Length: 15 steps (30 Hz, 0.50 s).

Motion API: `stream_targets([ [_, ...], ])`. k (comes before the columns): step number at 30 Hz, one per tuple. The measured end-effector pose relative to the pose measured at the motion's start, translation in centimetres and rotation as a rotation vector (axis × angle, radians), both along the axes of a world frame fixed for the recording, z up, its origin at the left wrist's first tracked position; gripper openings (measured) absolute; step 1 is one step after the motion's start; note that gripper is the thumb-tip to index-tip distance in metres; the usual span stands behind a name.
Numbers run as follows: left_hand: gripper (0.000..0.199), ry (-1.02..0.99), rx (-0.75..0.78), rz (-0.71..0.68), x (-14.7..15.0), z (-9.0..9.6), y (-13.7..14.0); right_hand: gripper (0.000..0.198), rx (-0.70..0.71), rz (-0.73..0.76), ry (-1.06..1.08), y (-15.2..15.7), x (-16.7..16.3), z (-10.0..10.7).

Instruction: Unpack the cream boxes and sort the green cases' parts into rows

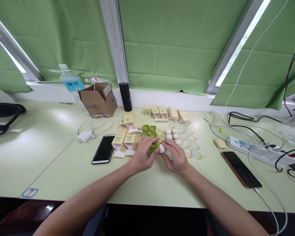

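My left hand (144, 154) is closed on a small green square cup (158, 144). Between the fingers of my right hand (176, 158) is a white rounded block (162, 149), which meets the cup; how deep it sits there is hidden by my fingers. Just beyond my hands stand several more green cups (152, 128). Tiny yellowish squares (161, 130) lie beside them in short rows. White and pale pink blocks (175, 136) are grouped right of these. Clear plastic covers (190, 141) with yellow marks spread farther right.
Cream cartons with green labels (118, 139) stand left of my hands, others (172, 113) behind. A phone (103, 149) lies left, a second phone (241, 169) right. Cables surround a power strip (258, 151). A cardboard box (98, 101), black cylinder (125, 96) and water bottle (72, 83) line the back.
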<state>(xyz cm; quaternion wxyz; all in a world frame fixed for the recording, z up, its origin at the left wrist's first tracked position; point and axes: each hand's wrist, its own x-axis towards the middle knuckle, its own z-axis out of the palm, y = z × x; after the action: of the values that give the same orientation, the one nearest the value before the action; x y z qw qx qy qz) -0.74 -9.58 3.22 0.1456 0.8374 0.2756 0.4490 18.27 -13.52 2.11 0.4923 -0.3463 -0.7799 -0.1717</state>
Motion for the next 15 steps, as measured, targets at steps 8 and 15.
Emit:
stream_targets([
  [8,0.028,-0.016,0.094,0.003,-0.03,-0.04,0.24,0.048,-0.032,0.045,0.026,-0.07,-0.32,0.12],
  [15,0.02,-0.033,0.147,0.024,0.16,0.05,0.07,0.041,-0.12,0.045,0.056,-0.15,-0.54,0.32],
])
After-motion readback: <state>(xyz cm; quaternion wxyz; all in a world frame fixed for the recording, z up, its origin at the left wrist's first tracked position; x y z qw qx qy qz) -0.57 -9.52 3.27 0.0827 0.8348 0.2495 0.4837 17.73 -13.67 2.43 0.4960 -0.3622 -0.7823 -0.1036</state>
